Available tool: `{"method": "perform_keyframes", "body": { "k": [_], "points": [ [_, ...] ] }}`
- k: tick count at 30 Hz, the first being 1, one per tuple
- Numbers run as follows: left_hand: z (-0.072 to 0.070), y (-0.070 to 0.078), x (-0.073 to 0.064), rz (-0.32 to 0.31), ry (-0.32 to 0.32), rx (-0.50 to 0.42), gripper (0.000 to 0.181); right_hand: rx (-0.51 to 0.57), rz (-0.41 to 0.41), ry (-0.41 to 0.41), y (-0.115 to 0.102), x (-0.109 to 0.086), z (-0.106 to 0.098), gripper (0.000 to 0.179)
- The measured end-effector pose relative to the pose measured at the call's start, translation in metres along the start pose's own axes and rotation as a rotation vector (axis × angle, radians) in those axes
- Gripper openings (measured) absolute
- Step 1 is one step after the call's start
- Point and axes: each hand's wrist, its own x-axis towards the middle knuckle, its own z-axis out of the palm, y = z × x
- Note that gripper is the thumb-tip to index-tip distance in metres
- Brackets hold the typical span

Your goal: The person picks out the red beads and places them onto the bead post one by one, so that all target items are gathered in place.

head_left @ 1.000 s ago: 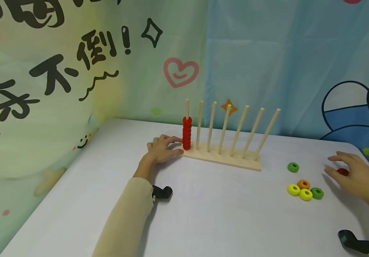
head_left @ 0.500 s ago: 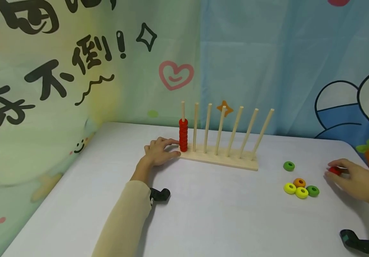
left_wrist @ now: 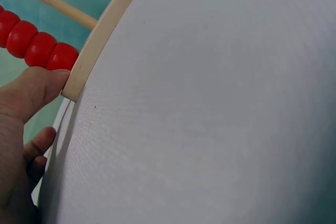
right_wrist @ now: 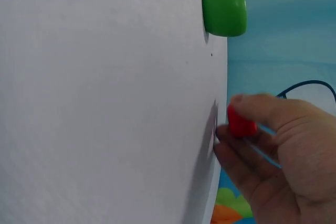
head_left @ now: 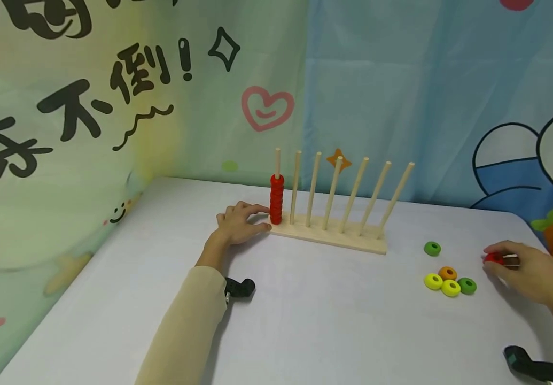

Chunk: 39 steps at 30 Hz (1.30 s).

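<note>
A pale wooden rack [head_left: 334, 239] with several upright pegs stands at the back of the table. Its leftmost peg carries a stack of red beads [head_left: 277, 200]. My left hand [head_left: 239, 224] touches the rack's left end; in the left wrist view its thumb [left_wrist: 50, 85] lies against the base's end, just by the lowest bead. At the right side my right hand [head_left: 533, 272] pinches a red bead [right_wrist: 241, 123] between thumb and fingers, close to the tabletop. Left of that hand lie yellow beads [head_left: 451, 289], an orange bead [head_left: 448, 273] and green beads [head_left: 467, 286].
One green bead [head_left: 432, 248] lies apart, between the rack and the bead group. Behind the white table [head_left: 334, 321] hangs a printed cloth backdrop [head_left: 377, 80]. Black wrist camera mounts [head_left: 240, 287] stick out from both wrists.
My right hand has closed its thumb and fingers on the red bead and moved slightly left with it. The left hand stays at the rack's end. The head view has shifted a little.
</note>
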Motion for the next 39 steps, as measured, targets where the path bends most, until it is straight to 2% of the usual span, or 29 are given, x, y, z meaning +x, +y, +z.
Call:
{"method": "perform_keyframes", "body": {
  "k": [6, 12, 16, 19, 26, 33, 39],
  "points": [
    [0.002, -0.001, 0.000, 0.003, 0.004, -0.003, 0.050, -0.016, -0.010, -0.007, -0.010, 0.000, -0.001, 0.034],
    [0.002, -0.001, 0.000, -0.003, 0.004, 0.008, 0.050, -0.002, -0.058, 0.051, -0.026, 0.002, 0.001, 0.028],
    [0.000, 0.001, 0.001, 0.003, 0.010, 0.002, 0.049, 0.016, -0.068, 0.081, -0.037, 0.003, -0.001, 0.034],
    [-0.001, 0.002, 0.001, 0.006, 0.016, -0.005, 0.049, 0.038, -0.091, 0.090, -0.043, 0.003, -0.002, 0.039],
    [0.000, 0.002, -0.001, -0.002, 0.006, -0.001, 0.050, 0.094, -0.154, 0.056, -0.054, 0.002, -0.004, 0.041],
    [-0.001, 0.002, -0.003, -0.002, 0.009, 0.004, 0.049, 0.166, -0.185, 0.123, -0.066, -0.002, -0.001, 0.041],
    [0.000, 0.001, -0.003, 0.009, 0.010, -0.002, 0.049, 0.201, -0.191, 0.120, -0.075, -0.004, -0.001, 0.043]
  ]
}}
